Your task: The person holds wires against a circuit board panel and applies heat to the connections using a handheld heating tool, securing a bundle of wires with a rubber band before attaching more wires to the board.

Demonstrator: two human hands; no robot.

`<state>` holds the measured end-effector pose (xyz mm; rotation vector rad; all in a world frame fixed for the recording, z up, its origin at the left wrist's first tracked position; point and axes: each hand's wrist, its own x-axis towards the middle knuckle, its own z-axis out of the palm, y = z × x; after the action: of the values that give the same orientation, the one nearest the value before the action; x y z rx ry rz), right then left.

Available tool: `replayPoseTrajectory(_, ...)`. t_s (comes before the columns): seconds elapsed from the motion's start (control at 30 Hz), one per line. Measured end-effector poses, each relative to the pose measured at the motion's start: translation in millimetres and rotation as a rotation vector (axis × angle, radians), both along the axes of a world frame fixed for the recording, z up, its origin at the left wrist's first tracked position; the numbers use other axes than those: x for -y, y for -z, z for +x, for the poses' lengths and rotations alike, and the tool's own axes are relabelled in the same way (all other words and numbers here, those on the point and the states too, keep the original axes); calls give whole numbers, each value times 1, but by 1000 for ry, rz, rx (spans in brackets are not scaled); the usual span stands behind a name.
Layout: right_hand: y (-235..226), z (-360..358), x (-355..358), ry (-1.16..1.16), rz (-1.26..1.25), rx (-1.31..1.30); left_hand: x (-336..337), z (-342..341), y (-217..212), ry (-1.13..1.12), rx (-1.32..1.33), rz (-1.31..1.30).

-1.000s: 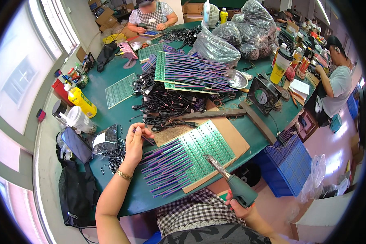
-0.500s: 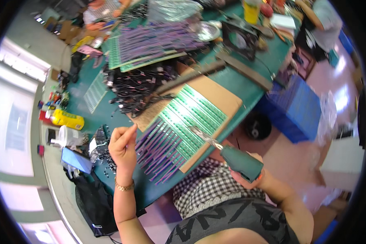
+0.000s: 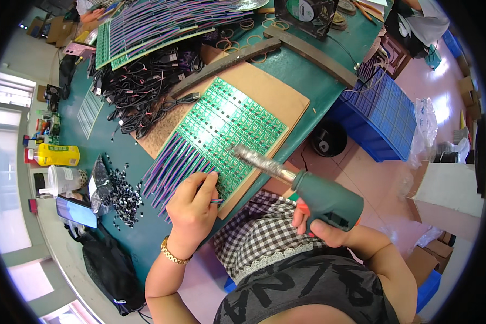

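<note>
A panel of small green circuit boards (image 3: 229, 116) lies on a piece of brown cardboard (image 3: 286, 92). Purple and dark wires (image 3: 170, 162) run side by side off its lower left edge. At the panel's near corner my left hand (image 3: 193, 208) is closed in a pinch on a thin wire, whose end shows beside the fingers. My right hand (image 3: 321, 229) grips a green soldering gun (image 3: 329, 197) with red parts at the handle. Its metal barrel (image 3: 262, 162) points left over the panel; I cannot tell whether the tip touches.
Black cables (image 3: 140, 89) are heaped behind the panel, beside a dark bar (image 3: 221, 70). More wired panels (image 3: 162, 24) are stacked at the back. Small black parts (image 3: 123, 197), a phone (image 3: 76, 211) and a yellow bottle (image 3: 56, 155) sit left. A blue crate (image 3: 380, 116) stands right, below the table.
My left hand has come down and right onto the panel's near edge and now pinches a wire there. The soldering gun has shifted slightly. The whole view has moved and become sharper.
</note>
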<state>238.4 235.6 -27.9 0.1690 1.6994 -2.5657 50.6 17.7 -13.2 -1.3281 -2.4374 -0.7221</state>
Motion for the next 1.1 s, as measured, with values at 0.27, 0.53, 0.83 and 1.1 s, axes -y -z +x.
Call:
replayPoseTrajectory(0.27,18,-4,9,48,510,-318,-1,1,7,14,-79,-41)
replayPoseTrajectory(0.53,15,-9,11,101,551,-377,0,2,7,-15,-109,-101)
replayPoseTrajectory(0.83,13,-11,8,45,717,-442,-5,7,-2,-59,-1,-103)
replayPoseTrajectory(1.1,20,1,9,48,648,-306,-3,5,1,-62,11,-89)
